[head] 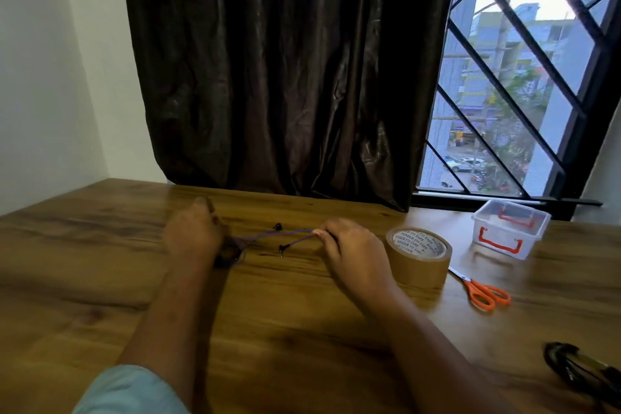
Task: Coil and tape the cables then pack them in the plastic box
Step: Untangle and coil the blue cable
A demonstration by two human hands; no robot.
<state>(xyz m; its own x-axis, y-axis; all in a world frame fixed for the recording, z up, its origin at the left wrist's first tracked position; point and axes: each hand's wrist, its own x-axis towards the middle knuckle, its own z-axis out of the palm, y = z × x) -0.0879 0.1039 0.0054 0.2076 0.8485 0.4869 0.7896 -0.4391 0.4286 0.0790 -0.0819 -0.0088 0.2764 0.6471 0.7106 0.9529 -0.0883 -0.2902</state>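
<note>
Purple earphone cable (295, 231) is stretched at frame centre, left hand (195, 235) curled round its bunched end, right hand (353, 255) pinching the loop, apparently for coiling, packing tape roll (418, 262) ready beside it.

Left hand (193, 235), right hand (353, 254): fingers (323, 235) pinched

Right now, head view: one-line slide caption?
Left hand grips the bunched purple cable, right hand pinches its loop taut over the table; tape roll, scissors and plastic box sit to the right.
</note>
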